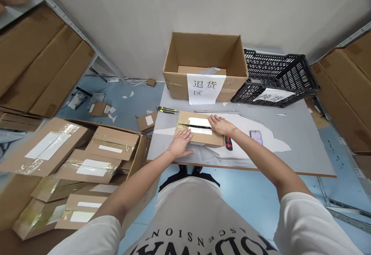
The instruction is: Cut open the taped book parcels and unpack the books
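A small cardboard box [199, 137] with a white label [199, 121] lies on the table in front of me. A dark slit runs along the middle of its top, through the label. My left hand [182, 143] rests on the box's near left corner, fingers extended and holding nothing. On the right end of the top lies my right hand [219, 125], fingers laid on the label's edge; its thumb side is partly hidden. A red and black utility knife [228, 143] lies beside the box, under my right wrist. Beyond the box's left side is a yellow and black utility knife [168, 110].
A large open carton [176, 86] with a paper sign stands at the table's back, next to a black plastic crate [275, 81]. Left of me is a big carton [142, 146] full of taped boxes. Loose paper [269, 139] lies on the table [313, 154]; shelves flank both sides.
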A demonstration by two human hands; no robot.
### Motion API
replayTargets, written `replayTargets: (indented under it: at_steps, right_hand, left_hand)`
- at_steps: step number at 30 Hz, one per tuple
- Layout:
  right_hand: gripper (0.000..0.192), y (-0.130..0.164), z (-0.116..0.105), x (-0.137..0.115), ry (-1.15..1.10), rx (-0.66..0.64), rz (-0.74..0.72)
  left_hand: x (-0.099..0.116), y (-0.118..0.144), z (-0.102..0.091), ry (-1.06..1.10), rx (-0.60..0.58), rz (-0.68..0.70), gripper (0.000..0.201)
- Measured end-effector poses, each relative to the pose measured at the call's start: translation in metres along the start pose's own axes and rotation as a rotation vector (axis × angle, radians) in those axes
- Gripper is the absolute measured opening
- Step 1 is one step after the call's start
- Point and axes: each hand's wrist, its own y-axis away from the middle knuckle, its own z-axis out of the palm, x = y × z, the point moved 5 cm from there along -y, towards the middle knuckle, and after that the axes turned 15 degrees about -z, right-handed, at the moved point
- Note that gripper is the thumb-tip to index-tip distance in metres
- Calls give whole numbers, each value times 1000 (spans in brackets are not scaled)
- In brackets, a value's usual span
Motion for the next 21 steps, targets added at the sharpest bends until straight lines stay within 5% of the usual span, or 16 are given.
replayTargets:
  at_steps: [15, 21]
  right_hand:
    - [40, -7, -55, 26, -136, -102, 7]
    - [37, -9, -53, 23, -122, -145, -27]
  left_hand:
    - [3, 2, 6, -26, 7, -14, 90]
    - [3, 0, 9, -27, 26, -26, 91]
